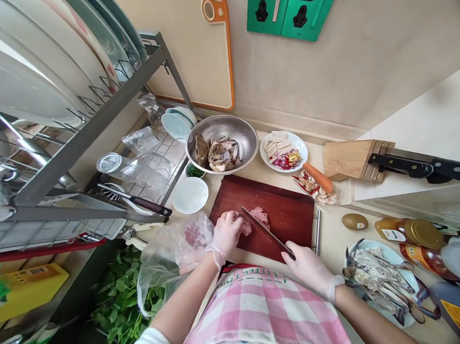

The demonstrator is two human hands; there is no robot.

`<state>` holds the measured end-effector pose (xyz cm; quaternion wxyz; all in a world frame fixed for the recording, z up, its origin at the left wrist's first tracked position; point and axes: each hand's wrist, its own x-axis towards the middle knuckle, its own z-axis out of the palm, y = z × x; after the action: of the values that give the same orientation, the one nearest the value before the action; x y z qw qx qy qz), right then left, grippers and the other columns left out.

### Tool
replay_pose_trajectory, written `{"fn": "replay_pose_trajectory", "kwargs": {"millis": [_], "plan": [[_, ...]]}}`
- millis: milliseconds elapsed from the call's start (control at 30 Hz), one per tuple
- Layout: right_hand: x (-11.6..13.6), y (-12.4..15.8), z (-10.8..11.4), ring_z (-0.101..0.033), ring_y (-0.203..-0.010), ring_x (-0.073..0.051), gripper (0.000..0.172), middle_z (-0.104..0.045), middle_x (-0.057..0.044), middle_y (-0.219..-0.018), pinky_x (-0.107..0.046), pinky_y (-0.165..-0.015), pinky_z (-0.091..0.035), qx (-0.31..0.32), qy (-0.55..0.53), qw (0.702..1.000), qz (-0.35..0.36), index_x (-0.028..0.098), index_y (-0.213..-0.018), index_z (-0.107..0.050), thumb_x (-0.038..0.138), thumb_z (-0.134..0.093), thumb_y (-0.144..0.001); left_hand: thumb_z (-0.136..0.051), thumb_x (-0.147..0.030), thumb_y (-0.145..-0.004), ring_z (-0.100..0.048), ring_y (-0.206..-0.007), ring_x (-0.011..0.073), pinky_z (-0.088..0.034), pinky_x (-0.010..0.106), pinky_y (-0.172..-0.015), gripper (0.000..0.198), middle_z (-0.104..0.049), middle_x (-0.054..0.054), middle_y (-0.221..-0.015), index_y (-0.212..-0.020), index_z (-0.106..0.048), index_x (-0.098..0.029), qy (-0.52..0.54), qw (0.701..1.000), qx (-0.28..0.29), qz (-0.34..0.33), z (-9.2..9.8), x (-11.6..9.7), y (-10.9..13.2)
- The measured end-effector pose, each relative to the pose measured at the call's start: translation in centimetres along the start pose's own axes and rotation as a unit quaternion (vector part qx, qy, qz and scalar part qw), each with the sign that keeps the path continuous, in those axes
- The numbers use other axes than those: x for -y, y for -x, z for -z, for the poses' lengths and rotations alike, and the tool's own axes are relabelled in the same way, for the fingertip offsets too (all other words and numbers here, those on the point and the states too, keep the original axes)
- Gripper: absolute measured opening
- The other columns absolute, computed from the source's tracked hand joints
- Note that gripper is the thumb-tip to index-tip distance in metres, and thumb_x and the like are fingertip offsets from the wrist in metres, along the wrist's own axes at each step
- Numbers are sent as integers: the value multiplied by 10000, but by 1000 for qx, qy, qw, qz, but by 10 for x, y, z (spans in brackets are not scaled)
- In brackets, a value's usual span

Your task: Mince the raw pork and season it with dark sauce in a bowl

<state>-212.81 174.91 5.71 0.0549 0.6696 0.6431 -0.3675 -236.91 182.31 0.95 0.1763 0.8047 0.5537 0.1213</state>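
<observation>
Near edge: gloved hands apart. Left hand presses meat to the dark red cutting board, fingertips bunched; right hand grips the knife, blade slanting between held piece and cut pieces. Meat pale pink, moist-looking, irregular; cut pieces lie in a small loose heap mid-board.

Left, beside the board: clear plastic bag, more pink meat inside. Sink further left, leafy greens in it. Right: pale plate heaped with crab pieces.

Farther: white bowl; behind it a small bowl of chopped green. Beyond the board, metal colander with dark and pale pieces, kind unclear. Right of it, white plate: pale slices, purple-red and yellow bits.
</observation>
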Motion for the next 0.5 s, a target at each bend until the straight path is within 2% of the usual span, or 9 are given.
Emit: {"fn": "replay_pose_trajectory", "kwargs": {"millis": [133, 233, 267, 300, 367, 433, 500], "plan": [[4, -2, -2, -640, -614, -181, 201, -688, -45, -720, -259, -509, -260, -65, 61, 996, 10, 214, -945, -561, 343, -408, -926, -543, -139, -801, -518, -1043, 252, -426, 434, -925, 146, -596, 100, -1066, -822, -672, -205, 123, 992, -40, 7, 22, -17, 8], [0, -11, -16, -664, -677, -203, 264, -702, -74, -867, -264, -515, -299, -133, 126, 982, 51, 208, -1127, -526, 338, -431, -917, -499, -194, -856, -567, -1019, 212, -429, 394, -950, 167, -638, 82, -1025, -927, -650, -207, 247, 968, -52, 16, 52, -37, 37], [-4, -15, -23, -667, -697, -211, 302, -697, -87, -906, -268, -517, -312, -153, 147, 975, 63, 198, -1177, -504, 333, -435, -916, -492, -224, -874, -580, -1023, 205, -440, 376, -943, 185, -646, 83, -1042, -996, -630, -205, 314, 948, -41, 35, 62, -42, 52], [-9, -20, -29, -668, -709, -218, 331, -692, -97, -921, -273, -519, -325, -168, 165, 969, 73, 185, -1209, -488, 330, -439, -915, -493, -259, -885, -599, -1007, 199, -459, 358, -918, 211, -653, 83, -1061, -1057, -603, -206, 393, 916, -30, 71, 71, -45, 69], [-16, -26, -37, -658, -719, -230, 356, -682, -108, -896, -288, -536, -356, -185, 190, 960, 89, 154, -1223, -488, 326, -450, -913, -541, -339, -870, -639, -921, 200, -497, 336, -836, 223, -664, 83, -1060, -1035, -597, -200, 540, 825, -44, 161, 85, -44, 104], [-15, -26, -37, -637, -755, -248, 357, -667, -118, -883, -318, -592, -395, -209, 205, 950, 109, 131, -1196, -519, 327, -485, -899, -623, -409, -806, -655, -813, 200, -509, 328, -769, 243, -689, 60, -923, -899, -612, -184, 624, 739, -126, 219, 91, -32, 136], [3, -18, -32, -604, -844, -273, 362, -649, -136, -935, -363, -687, -422, -245, 205, 936, 151, 122, -1169, -546, 333, -530, -876, -698, -419, -730, -656, -795, 208, -504, 330, -771, 285, -689, 35, -816, -853, -618, -174, 651, 672, -239, 259, 92, -12, 159]]}}
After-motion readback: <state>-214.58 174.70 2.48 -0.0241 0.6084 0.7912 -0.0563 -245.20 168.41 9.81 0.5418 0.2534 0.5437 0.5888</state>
